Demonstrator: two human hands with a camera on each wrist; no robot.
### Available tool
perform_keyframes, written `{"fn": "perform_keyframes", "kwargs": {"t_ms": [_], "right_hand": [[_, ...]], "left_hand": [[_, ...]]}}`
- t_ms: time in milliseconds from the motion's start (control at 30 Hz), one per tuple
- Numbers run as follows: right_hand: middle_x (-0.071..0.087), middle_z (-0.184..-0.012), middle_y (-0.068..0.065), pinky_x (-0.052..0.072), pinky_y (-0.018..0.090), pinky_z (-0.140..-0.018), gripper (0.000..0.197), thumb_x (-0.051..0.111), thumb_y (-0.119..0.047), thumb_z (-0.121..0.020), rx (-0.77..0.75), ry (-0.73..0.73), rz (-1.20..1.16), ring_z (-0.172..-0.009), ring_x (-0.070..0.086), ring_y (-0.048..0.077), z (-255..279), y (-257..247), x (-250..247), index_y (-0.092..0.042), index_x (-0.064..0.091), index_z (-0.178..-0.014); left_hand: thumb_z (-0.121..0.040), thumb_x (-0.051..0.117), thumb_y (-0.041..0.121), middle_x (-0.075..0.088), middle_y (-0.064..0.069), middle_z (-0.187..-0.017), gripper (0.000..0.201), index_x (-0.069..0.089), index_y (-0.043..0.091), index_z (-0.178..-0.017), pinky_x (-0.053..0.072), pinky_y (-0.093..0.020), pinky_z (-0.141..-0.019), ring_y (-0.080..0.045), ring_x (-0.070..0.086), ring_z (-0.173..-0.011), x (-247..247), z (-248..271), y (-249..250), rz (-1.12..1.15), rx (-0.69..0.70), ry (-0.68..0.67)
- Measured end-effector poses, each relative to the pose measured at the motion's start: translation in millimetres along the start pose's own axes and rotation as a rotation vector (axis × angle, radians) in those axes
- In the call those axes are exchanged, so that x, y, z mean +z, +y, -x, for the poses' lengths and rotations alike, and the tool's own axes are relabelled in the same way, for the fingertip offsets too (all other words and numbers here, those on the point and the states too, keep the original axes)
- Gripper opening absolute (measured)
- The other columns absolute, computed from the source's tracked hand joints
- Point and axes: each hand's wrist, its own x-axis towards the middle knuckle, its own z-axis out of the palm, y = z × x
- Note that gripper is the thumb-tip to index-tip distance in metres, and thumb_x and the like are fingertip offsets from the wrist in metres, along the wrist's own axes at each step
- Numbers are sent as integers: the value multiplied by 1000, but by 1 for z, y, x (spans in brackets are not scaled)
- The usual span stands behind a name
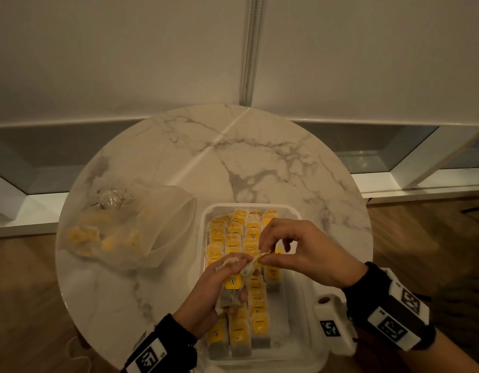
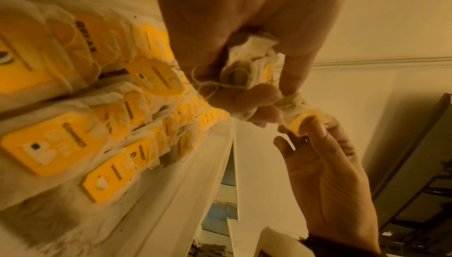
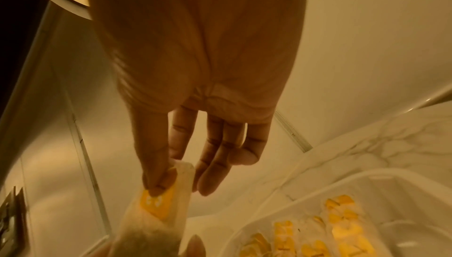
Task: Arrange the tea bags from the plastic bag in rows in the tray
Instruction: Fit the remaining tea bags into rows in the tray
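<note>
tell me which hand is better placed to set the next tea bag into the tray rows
Right, probably. The right hand already pinches a single tea bag above the tray, while the left hand grips a bunch of tea bags.

Left hand [image 2: 244,52] clutching tea bag bunch [image 2: 252,68]; right hand [image 2: 327,174] pinching one bag [image 2: 300,122]; rows of tea bags [image 2: 80,126] in tray [image 2: 176,193] left.
</note>
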Motion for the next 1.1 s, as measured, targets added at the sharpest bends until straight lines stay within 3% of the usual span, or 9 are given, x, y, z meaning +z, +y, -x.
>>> {"fn": "perform_keyframes", "kwargs": {"t_ms": [67,133,233,400,533,733,967,1100], "right_hand": [[69,-93,-8,49,34,-69,9,78,-19,-83,16,23,38,-86,65,16,2,4,-5,-24,71,-81],[72,-90,-10,50,29,-69,13,77,-22,-83,48,63,95,-87,67,12,5,8,-8,-30,69,-78],[72,-82,-11,49,21,-66,7,75,-27,-83,140,53,218,-80,66,4,10,20,-10,-24,71,-79],[55,-69,-17,40,11,-64,4,70,-19,-85,279,-242,428,-67,55,2,12,39,5,-23,69,-85],[52,-73,-15,39,10,-64,11,71,-17,-84,334,-416,444,-74,53,5,8,48,24,-15,73,-95],[63,-88,0,50,30,-74,15,69,-11,-81,359,-465,514,-80,59,17,-11,52,36,-8,71,-95],[64,-102,6,44,28,-69,11,59,-14,-88,389,-362,713,-90,63,25,-21,48,42,-14,65,-96],[60,-107,10,46,33,-75,15,55,-17,-90,410,-345,836,-94,62,29,-21,49,43,-12,60,-104]], "left_hand": [[-84,68,28,66,-13,-91,37,63,4,-112,31,-17,-33,-13,50,-43,-2,-1,0,48,-16,42],[-82,66,28,66,-11,-93,36,63,4,-109,30,-17,-33,-12,49,-43,-4,-2,0,91,-20,71],[-78,60,29,66,-7,-87,33,63,5,-101,28,-17,-33,-12,48,-44,-8,-3,1,123,-29,107],[-79,59,27,63,-6,-83,27,63,6,-95,29,-18,-33,-13,49,-47,-9,-3,3,133,-37,107],[-80,58,26,61,-6,-82,26,61,5,-95,28,-17,-33,-13,49,-45,-7,-2,3,136,-41,105],[-82,56,26,60,-6,-81,24,61,5,-93,29,-17,-34,-13,49,-44,-9,-2,2,112,-44,115],[-82,57,27,59,-6,-79,25,60,5,-94,29,-18,-34,-13,49,-45,-11,-1,2,125,-43,115],[-82,56,26,59,-6,-77,25,59,5,-94,29,-17,-34,-13,50,-45,-11,-2,1,129,-53,117]]}}
